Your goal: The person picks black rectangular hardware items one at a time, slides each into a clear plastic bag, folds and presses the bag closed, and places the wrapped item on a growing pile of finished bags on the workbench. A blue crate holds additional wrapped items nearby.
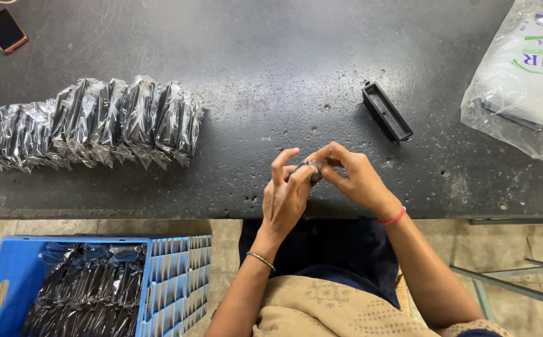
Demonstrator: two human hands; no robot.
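Both hands meet over the near edge of the dark table point(271, 75). My left hand point(286, 196) and my right hand point(354, 178) pinch a small dark part wrapped in clear plastic point(312, 168) between their fingertips. A thin metal bangle sits on the left wrist and a pink band on the right wrist. A bare black rectangular plastic part point(386, 112) lies on the table a little beyond and to the right of the hands.
A row of several plastic-wrapped black parts point(90, 122) lies along the table's left side. A blue crate point(178, 274) with more wrapped parts stands on the floor at lower left. A large clear bag point(524, 81) rests at right, a phone point(6, 29) at top left.
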